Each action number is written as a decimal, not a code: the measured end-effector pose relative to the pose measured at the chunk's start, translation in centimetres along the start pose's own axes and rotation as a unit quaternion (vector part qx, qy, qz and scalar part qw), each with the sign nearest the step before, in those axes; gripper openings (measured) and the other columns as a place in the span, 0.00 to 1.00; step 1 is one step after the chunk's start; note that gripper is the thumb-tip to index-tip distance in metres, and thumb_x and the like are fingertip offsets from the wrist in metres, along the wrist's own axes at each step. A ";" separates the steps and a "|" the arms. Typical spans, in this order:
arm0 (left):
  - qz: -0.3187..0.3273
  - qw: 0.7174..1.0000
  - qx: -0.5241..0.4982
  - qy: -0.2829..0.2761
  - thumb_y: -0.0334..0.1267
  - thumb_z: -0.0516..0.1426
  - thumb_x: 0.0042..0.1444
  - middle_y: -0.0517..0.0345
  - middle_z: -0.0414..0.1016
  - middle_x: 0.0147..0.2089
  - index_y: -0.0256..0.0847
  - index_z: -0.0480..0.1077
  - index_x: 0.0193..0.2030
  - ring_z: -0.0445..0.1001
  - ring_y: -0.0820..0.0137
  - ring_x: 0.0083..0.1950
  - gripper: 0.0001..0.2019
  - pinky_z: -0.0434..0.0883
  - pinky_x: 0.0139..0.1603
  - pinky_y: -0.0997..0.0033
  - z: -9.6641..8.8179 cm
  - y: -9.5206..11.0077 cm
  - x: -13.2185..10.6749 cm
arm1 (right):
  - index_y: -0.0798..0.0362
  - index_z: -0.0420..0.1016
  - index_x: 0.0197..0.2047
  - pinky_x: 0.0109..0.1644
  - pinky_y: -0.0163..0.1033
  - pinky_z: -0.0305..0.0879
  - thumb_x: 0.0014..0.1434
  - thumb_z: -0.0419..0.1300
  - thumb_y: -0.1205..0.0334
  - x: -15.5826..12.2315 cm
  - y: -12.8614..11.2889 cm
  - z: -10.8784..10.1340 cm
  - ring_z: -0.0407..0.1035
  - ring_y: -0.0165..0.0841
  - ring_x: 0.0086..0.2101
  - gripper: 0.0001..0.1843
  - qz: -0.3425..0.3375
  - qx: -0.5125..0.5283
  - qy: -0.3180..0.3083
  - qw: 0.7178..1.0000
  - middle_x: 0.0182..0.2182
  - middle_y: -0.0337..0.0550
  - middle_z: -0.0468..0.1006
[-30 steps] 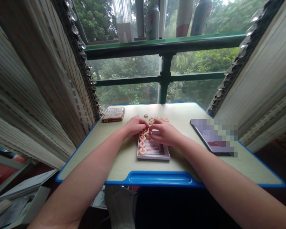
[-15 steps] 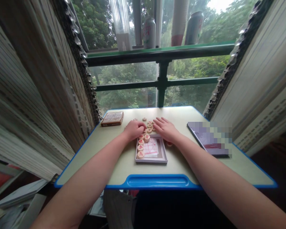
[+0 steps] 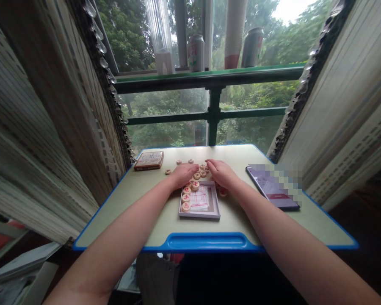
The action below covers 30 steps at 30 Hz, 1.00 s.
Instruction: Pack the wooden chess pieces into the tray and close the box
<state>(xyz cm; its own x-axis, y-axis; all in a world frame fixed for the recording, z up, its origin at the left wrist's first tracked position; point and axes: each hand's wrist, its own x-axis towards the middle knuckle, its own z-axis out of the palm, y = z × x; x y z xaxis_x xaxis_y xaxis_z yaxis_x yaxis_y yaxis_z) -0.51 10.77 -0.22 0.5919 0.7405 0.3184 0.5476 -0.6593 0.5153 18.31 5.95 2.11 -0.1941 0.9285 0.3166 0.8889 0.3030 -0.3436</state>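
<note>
Several round wooden Chinese chess pieces point(image 3: 197, 175) lie on the table between my two hands, just beyond an open shallow box. My left hand point(image 3: 184, 174) is at the box's far left corner, fingers stretched out to the right beside the pieces. My right hand point(image 3: 221, 173) is on the other side of them, fingers extended forward and turned inward; its palm is hidden. Inside the white box point(image 3: 199, 215) pieces with red characters point(image 3: 186, 206) line the left side, and a folded paper board point(image 3: 199, 199) covers part of the bottom.
A brown box lid point(image 3: 149, 161) lies at the table's far left. To the right lies a tablet point(image 3: 269, 186), partly pixelated. Loose pieces sit farther back, and a few near my right wrist. The table point(image 3: 120, 220) has a blue edge; cans point(image 3: 196, 53) and cups stand on the sill.
My left hand has gone from curled to stretched out over the far edge of the box. My right hand has turned from palm-down and spread to edge-on. The view has shifted slightly.
</note>
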 end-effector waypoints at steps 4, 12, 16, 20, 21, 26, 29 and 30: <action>-0.019 1.000 -0.006 0.023 0.51 0.43 0.61 0.48 0.78 0.42 0.35 0.75 0.40 0.73 0.64 0.46 0.25 0.67 0.50 0.66 -0.4 -0.2 -0.4 | 0.55 0.76 0.43 0.48 0.46 0.59 0.66 0.38 0.57 0.0 0.6 -0.8 0.69 0.44 0.45 0.26 0.063 -0.083 0.008 0.995 0.45 0.55 0.77; -0.007 1.000 0.000 0.007 0.55 0.47 0.58 0.50 0.77 0.44 0.38 0.76 0.41 0.73 0.64 0.47 0.25 0.66 0.52 0.66 -1.3 0.2 -1.2 | 0.55 0.77 0.46 0.49 0.40 0.59 0.65 0.36 0.48 0.5 1.7 -1.6 0.69 0.41 0.47 0.32 0.196 -0.001 -0.018 0.980 0.47 0.52 0.77; 0.003 1.000 0.015 0.007 0.55 0.46 0.58 0.50 0.77 0.44 0.38 0.76 0.41 0.73 0.64 0.47 0.25 0.67 0.53 0.65 -1.4 0.1 -1.4 | 0.58 0.75 0.49 0.50 0.36 0.58 0.66 0.34 0.52 0.9 2.4 -2.3 0.69 0.38 0.48 0.32 0.208 -0.004 -0.021 0.978 0.48 0.51 0.76; -0.001 0.997 0.073 0.025 0.50 0.45 0.60 0.49 0.75 0.50 0.39 0.77 0.43 0.70 0.62 0.53 0.24 0.64 0.57 0.61 -1.2 -0.1 -1.4 | 0.57 0.76 0.48 0.49 0.38 0.59 0.65 0.36 0.54 0.7 2.2 -1.9 0.69 0.40 0.48 0.30 0.197 -0.041 -0.042 0.979 0.48 0.52 0.76; 0.000 0.996 0.086 0.029 0.49 0.44 0.61 0.49 0.74 0.51 0.39 0.77 0.43 0.69 0.62 0.54 0.23 0.64 0.58 0.61 -1.2 -0.2 -1.4 | 0.57 0.76 0.48 0.49 0.39 0.59 0.64 0.37 0.54 0.5 2.0 -1.6 0.69 0.41 0.47 0.29 0.193 -0.045 -0.046 0.979 0.48 0.53 0.76; -0.001 0.995 0.101 0.021 0.44 0.42 0.62 0.50 0.78 0.39 0.38 0.77 0.34 0.74 0.65 0.42 0.24 0.69 0.49 0.65 -1.5 -0.1 -1.3 | 0.56 0.76 0.47 0.46 0.44 0.60 0.63 0.39 0.54 0.1 1.1 -0.9 0.69 0.45 0.46 0.27 0.170 -0.067 -0.050 0.982 0.48 0.55 0.76; -0.056 0.990 0.123 0.028 0.43 0.46 0.59 0.52 0.78 0.35 0.39 0.76 0.32 0.75 0.66 0.38 0.19 0.70 0.44 0.66 -1.7 0.0 -1.4 | 0.55 0.76 0.46 0.45 0.44 0.61 0.62 0.38 0.54 0.0 1.1 -0.9 0.69 0.45 0.44 0.27 0.168 -0.075 -0.052 0.981 0.46 0.54 0.76; -0.067 0.989 0.128 0.031 0.41 0.48 0.57 0.52 0.78 0.36 0.39 0.76 0.33 0.75 0.65 0.39 0.16 0.70 0.45 0.67 -1.7 0.0 -1.4 | 0.55 0.76 0.46 0.44 0.44 0.61 0.62 0.39 0.54 0.0 1.1 -1.0 0.69 0.45 0.44 0.27 0.168 -0.076 -0.051 0.981 0.46 0.54 0.76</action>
<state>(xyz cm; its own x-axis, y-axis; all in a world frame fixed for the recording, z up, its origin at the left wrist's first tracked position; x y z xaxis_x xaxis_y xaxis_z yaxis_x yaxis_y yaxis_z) -2.36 9.97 0.71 0.4716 0.8243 0.3132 0.7543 -0.5611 0.3408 19.70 6.09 2.59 0.0873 0.9896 0.1146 0.9598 -0.0527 -0.2756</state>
